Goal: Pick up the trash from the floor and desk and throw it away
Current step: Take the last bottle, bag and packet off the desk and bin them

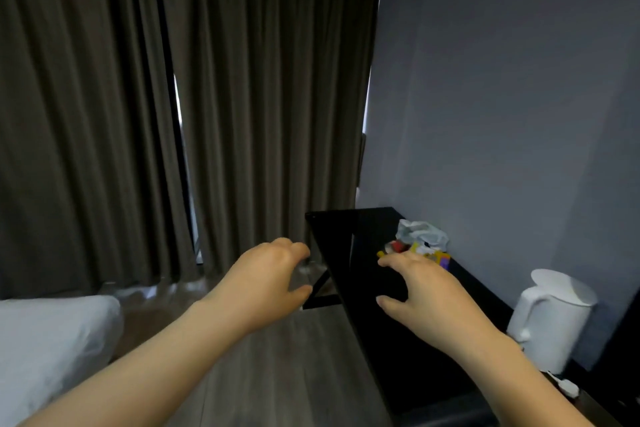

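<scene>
**A:** How far along is this? Barely started imo. The crumpled white plastic bag (420, 232) and the bright yellow-and-purple wrappers (440, 257) sit at the far end of the glossy black surface (339, 236), by the wall.

**B:** Yep, nothing picked up. The right grip (422, 291) hovers near the wrappers, fingers spread, empty. The left grip (273, 277) is loosely curled, empty too. No bin in view. The white plastic kettle (550, 319) has its lid down, so the contents are hidden.

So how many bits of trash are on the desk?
2 that I can tell apart: a crumpled white bag far down the desk, and colourful wrappers just before it, by the right hand. The wrappers are blurred and may be several.
</scene>
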`<state>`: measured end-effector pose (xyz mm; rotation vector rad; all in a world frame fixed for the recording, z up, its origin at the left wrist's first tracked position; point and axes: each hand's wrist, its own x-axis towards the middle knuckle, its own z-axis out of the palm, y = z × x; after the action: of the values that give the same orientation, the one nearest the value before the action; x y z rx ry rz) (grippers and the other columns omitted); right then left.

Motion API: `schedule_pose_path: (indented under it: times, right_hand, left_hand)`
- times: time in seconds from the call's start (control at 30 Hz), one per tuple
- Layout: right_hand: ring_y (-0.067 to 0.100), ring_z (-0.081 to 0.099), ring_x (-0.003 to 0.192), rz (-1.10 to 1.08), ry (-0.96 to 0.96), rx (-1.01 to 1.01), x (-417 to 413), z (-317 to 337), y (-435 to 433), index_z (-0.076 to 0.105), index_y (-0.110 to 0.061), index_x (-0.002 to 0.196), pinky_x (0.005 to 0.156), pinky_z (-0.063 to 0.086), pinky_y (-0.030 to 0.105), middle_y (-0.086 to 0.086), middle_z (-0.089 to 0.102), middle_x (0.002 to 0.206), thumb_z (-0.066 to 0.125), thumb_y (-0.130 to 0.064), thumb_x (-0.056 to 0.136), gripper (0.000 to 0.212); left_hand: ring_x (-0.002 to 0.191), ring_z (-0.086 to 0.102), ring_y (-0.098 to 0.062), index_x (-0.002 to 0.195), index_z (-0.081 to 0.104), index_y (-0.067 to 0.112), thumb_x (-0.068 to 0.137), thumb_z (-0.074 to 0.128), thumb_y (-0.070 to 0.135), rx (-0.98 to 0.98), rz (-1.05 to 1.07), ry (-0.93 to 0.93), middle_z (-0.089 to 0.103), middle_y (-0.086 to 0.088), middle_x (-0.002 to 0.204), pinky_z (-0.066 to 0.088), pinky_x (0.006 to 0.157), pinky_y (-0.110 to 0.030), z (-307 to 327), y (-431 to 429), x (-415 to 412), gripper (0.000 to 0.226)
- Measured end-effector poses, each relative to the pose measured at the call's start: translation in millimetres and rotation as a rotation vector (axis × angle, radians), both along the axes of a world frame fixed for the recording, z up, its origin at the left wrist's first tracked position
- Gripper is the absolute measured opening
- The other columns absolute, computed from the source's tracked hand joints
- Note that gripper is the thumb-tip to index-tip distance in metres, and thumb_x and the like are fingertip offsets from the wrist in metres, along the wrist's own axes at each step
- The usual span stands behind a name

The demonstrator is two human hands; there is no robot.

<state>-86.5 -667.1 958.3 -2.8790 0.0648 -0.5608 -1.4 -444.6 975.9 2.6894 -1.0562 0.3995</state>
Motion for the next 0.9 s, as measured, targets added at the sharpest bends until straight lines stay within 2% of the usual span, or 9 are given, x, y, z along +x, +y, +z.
schedule_pose_path:
  times: [0.13,0.23,0.4,0.5,0.6,0.7,0.9]
  right_hand:
    - [0.006,0.05,0.116,-0.058,0.034,0.002,56.0,-13.7,-18.8,0.046,-0.032,0.133,0.078,0.035,0.014,-0.013,0.052,0.128,0.064,-0.042,0.082,0.055]
    - [0.007,0.049,0.116,-0.114,0.055,0.018,103.4,-21.3,-28.9,0.046,-0.032,0.133,0.079,0.034,0.015,-0.013,0.051,0.129,0.064,-0.042,0.083,0.054]
    - [0.005,0.05,0.113,-0.214,0.053,0.05,175.8,-20.5,-42.9,0.049,-0.033,0.132,0.076,0.031,0.011,-0.013,0.052,0.129,0.067,-0.042,0.081,0.054]
    - [0.007,0.054,0.106,-0.295,0.058,0.044,211.0,-22.3,-53.8,0.05,-0.033,0.129,0.067,0.031,0.011,-0.011,0.055,0.125,0.066,-0.042,0.081,0.051]
    - [0.009,0.054,0.105,-0.355,0.089,0.07,238.2,-29.7,-68.7,0.048,-0.033,0.131,0.077,0.042,0.019,-0.009,0.054,0.125,0.066,-0.042,0.081,0.054]
    - [0.011,0.054,0.11,-0.408,0.125,0.089,263.5,-35.8,-88.4,0.048,-0.031,0.133,0.087,0.046,0.023,-0.008,0.052,0.129,0.066,-0.041,0.081,0.056]
    - [0.013,0.056,0.105,-0.47,0.134,0.146,323.4,-55.3,-138.9,0.053,-0.028,0.129,0.086,0.046,0.023,-0.006,0.055,0.124,0.068,-0.035,0.079,0.053]
  left_hand:
    - [0.109,0.057,-0.016,0.132,0.048,0.025,0.085,0.057,0.043,-0.001,-0.053,0.02,0.055,0.003,0.121,0.046,0.092,-0.03,-14.7,-22.7,69.4,0.051]
    - [0.111,0.057,-0.017,0.133,0.047,0.024,0.085,0.058,0.042,-0.005,-0.108,0.025,0.055,0.003,0.123,0.046,0.092,-0.03,-21.6,-37.4,127.8,0.053]
    - [0.103,0.058,-0.014,0.129,0.049,0.027,0.083,0.059,0.044,-0.008,-0.2,0.029,0.057,0.005,0.117,0.048,0.086,-0.027,-19.9,-60.2,226.9,0.05]
    - [0.106,0.058,-0.014,0.132,0.049,0.027,0.083,0.06,0.045,-0.008,-0.268,0.034,0.056,0.005,0.121,0.048,0.089,-0.029,-23.0,-80.6,279.6,0.053]
    - [0.107,0.057,-0.012,0.134,0.047,0.027,0.082,0.061,0.045,-0.035,-0.332,0.074,0.056,0.005,0.123,0.048,0.089,-0.026,-32.2,-104.1,319.6,0.056]
    - [0.107,0.057,-0.011,0.133,0.048,0.027,0.082,0.061,0.045,-0.023,-0.395,0.115,0.055,0.006,0.122,0.048,0.089,-0.024,-42.5,-130.4,354.9,0.056]
    - [0.104,0.057,-0.009,0.132,0.048,0.028,0.083,0.061,0.044,-0.016,-0.469,0.149,0.055,0.007,0.12,0.048,0.088,-0.023,-61.8,-189.2,427.0,0.053]
